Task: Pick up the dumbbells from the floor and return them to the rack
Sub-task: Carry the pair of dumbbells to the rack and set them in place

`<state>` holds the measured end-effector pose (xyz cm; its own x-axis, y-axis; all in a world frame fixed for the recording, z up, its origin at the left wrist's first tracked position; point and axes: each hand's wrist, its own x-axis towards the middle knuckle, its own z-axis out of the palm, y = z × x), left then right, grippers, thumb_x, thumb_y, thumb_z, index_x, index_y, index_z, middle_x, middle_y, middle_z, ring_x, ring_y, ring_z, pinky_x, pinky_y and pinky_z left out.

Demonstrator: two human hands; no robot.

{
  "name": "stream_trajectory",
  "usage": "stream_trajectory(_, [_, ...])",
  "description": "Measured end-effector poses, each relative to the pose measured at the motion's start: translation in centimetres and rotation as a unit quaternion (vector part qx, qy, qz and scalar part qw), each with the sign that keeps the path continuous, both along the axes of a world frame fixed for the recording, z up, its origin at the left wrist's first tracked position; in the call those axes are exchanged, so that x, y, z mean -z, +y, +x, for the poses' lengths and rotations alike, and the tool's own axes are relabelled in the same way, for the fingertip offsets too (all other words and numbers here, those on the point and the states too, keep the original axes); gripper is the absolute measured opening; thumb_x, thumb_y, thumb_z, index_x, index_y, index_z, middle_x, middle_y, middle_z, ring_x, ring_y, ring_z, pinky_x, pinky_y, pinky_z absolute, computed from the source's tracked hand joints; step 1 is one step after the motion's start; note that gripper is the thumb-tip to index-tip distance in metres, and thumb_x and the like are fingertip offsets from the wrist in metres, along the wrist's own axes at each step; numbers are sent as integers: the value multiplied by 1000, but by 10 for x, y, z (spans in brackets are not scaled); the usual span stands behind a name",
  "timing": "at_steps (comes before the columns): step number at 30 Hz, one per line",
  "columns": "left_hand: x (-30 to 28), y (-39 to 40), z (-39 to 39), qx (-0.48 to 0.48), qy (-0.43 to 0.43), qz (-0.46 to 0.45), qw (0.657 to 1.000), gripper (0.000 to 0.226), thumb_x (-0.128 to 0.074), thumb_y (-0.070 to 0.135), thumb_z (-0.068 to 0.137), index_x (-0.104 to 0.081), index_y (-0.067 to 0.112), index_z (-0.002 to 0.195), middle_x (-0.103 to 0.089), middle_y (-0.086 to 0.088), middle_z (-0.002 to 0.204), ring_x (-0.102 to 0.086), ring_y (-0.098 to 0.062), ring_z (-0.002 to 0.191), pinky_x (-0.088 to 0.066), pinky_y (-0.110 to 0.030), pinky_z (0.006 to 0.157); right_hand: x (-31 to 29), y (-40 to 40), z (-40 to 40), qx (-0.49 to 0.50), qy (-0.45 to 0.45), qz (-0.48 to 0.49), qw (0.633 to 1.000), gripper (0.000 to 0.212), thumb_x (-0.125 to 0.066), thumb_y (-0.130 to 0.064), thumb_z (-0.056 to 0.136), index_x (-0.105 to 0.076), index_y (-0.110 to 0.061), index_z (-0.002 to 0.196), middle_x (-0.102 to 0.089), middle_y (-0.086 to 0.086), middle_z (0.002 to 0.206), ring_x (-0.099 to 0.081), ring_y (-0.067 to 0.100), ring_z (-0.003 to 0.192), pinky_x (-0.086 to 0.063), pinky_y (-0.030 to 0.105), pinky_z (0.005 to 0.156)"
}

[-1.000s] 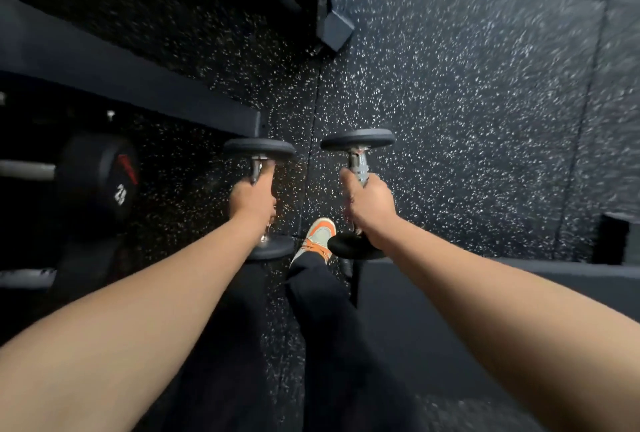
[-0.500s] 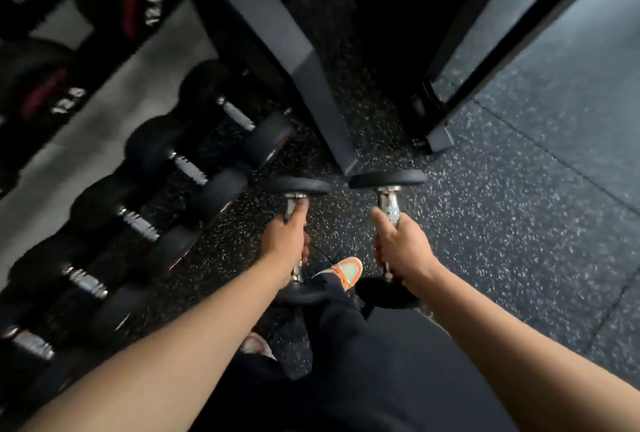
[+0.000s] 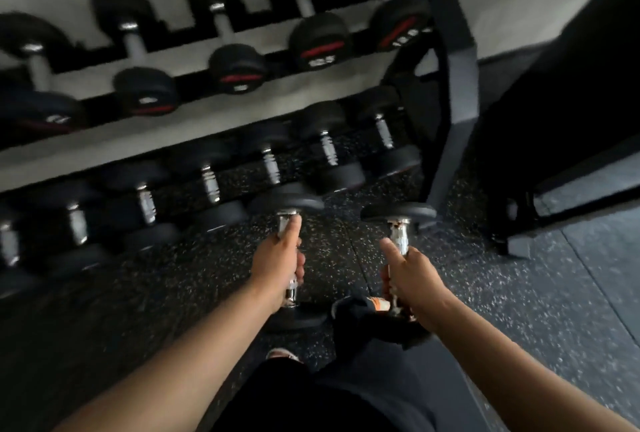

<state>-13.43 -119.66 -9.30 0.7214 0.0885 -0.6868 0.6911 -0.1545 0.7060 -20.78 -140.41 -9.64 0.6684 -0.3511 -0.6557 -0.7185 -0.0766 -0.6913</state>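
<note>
Head view showed the left hand (image 3: 277,265) clenched on one dumbbell (image 3: 290,205) and the right hand (image 3: 412,276) on the other dumbbell (image 3: 398,213), both off the speckled rubber floor (image 3: 519,286), near the rack (image 3: 450,92) at twelve o'clock; open floor lay at three o'clock; its upper-tier labels were too blurred to read.

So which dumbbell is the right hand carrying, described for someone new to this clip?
Start at the black two-tier dumbbell rack against the pale wall, then drop to the speckled dark rubber floor before it. Two arms reach forward; the right hand has its grip on a small chrome-handled dumbbell with black ends. Unlike the racked ones, it is held in the air, rightmost of the carried pair.
</note>
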Motion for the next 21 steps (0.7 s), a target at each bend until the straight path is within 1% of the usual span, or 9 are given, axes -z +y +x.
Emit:
stream_trajectory(4, [-18,86,-19,-80,-11,-28,996,60,-59,68,82,-65,8,89,-58,1,49,-55,-15,41,-45,-26,38,-19,75,19,-77,-7,-10,997,55,-53,-57,91,-65,-6,75,-64,2,50,-61,19,43,-45,27,40])
stream_trajectory(6, [-25,122,-27,-113,-20,-29,993,61,-59,67,83,-65,7,88,-58,0,49,-54,-16,40,-45,-28,39,-30,110,27,-107,-8,-9,994,55,-53,-57,90,-66,-6,74,-65,3,52,-61,20,45,-47,30,45])
stream_trajectory(8, [-32,162,-39,-151,-28,-25,988,60,-58,66,84,-64,7,87,-57,1,47,-53,-16,39,-44,-28,39,-43,148,33,-149,-20,3,989,54,-54,-56,91,-64,-7,70,-63,5,54,-60,23,50,-50,38,54])
stream_trajectory(9, [-36,180,-45,-169,-30,-23,985,60,-58,66,84,-64,7,87,-57,1,46,-53,-15,39,-44,-27,38,-50,168,35,-172,-28,5,985,55,-54,-56,92,-64,-6,71,-63,7,56,-60,24,52,-50,40,57])
stream_trajectory(11, [-43,213,-57,-211,-35,-26,976,60,-58,65,85,-63,6,86,-56,2,46,-52,-15,38,-43,-26,37,-62,202,40,-211,-41,11,977,57,-53,-53,95,-65,1,83,-63,9,63,-61,22,54,-50,35,55])
stream_trajectory(13, [-51,248,-69,-266,-36,-33,963,60,-59,65,84,-63,5,87,-56,1,47,-52,-16,38,-43,-26,37,-72,241,46,-242,-51,26,969,54,-54,-50,96,-63,3,93,-64,10,67,-61,21,54,-50,33,52])
stream_trajectory(16, [-59,293,-86,-342,-35,-46,938,60,-59,65,84,-63,5,88,-56,-2,50,-52,-18,40,-43,-27,38,-80,298,55,-282,-54,49,957,48,-58,-48,95,-62,-1,103,-66,15,74,-61,27,59,-51,36,54])
stream_trajectory(19, [-64,329,-98,-401,-22,-66,913,59,-58,65,85,-62,7,86,-56,-5,54,-50,-20,42,-44,-30,43,-81,346,65,-315,-59,74,944,41,-60,-51,93,-61,-10,101,-63,6,64,-59,19,51,-50,32,50])
stream_trajectory(21, [-67,353,-105,-432,-22,-68,899,62,-56,66,85,-63,5,88,-57,-4,53,-50,-19,42,-45,-30,43,-81,379,73,-346,-55,79,933,41,-61,-54,91,-62,-13,94,-63,3,61,-59,17,50,-51,33,52])
